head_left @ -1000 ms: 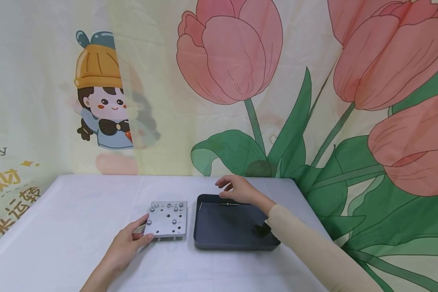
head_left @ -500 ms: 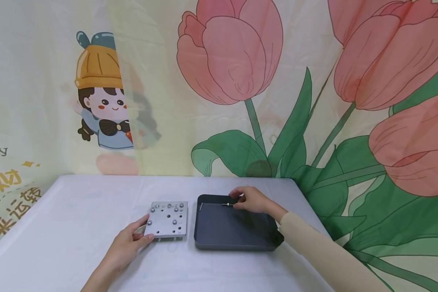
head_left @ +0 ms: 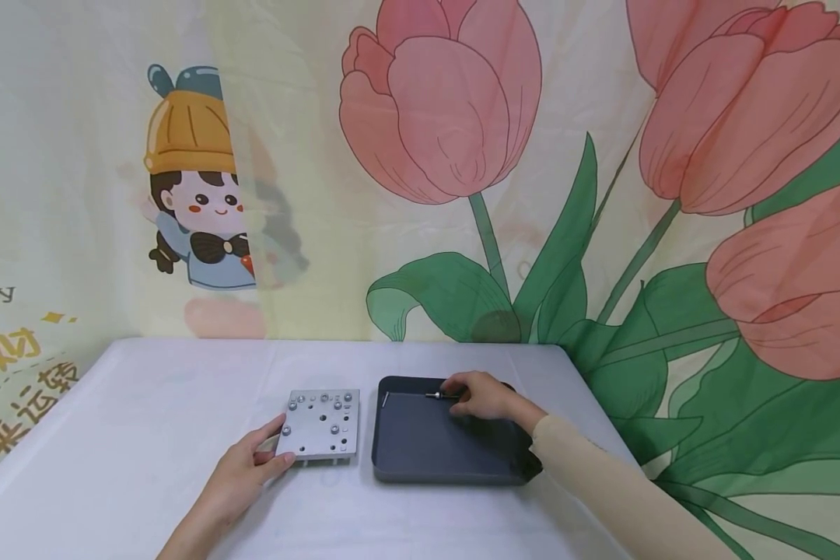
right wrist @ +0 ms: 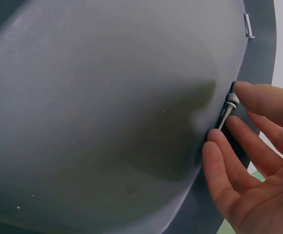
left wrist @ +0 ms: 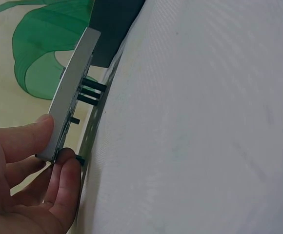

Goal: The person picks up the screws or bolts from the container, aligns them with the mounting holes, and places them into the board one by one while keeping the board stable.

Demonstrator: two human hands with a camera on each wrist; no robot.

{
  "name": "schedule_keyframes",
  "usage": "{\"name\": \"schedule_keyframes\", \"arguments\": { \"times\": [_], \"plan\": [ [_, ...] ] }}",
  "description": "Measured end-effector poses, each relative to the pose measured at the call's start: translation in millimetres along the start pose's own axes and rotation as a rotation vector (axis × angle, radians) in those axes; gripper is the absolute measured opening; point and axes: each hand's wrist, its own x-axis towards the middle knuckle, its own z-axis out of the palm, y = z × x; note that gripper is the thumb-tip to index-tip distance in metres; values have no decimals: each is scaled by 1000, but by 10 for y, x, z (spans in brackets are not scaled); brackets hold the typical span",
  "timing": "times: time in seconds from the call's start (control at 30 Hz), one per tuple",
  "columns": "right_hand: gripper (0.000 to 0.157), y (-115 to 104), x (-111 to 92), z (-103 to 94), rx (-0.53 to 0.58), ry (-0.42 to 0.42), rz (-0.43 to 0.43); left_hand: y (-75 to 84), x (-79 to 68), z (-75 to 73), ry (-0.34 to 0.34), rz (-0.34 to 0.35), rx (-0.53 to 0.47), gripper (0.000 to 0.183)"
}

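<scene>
My left hand [head_left: 241, 469] grips the lower left edge of a silver metal plate [head_left: 315, 426], thumb on one side and fingers on the other. Bolt heads dot its upper face, and dark bolt ends [left wrist: 90, 92] stick out below, over the white cloth. Inside a dark grey tray [head_left: 455, 473], my right hand [head_left: 486, 397] reaches down to a slim threaded bolt [right wrist: 227, 111] with a collar, lying along the far wall. In the right wrist view the thumb tip is right at the bolt's collar end, with loosely bent fingers at its shank, spread apart.
A small silver pin [right wrist: 249, 25] lies in the tray's far left corner. The table wears a white cloth [head_left: 147, 435]. A printed curtain [head_left: 308, 155] with tulips hangs behind its back edge.
My right hand has come down from above the tray's back rim to the bolt, moving slightly right and toward me. The left hand and the plate have stayed in place.
</scene>
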Motion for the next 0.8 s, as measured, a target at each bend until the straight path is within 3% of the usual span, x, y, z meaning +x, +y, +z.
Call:
{"name": "schedule_keyframes", "arguments": {
  "times": [0.3, 0.8],
  "plan": [
    [37, -13, 46, 48, 8, 24, 47, -24, -1, -3, -2, 6, -1, 80],
    [18, -36, 32, 81, -102, 15, 60, 5, -9, 5, -5, -1, -16, 79]
  ]
}}
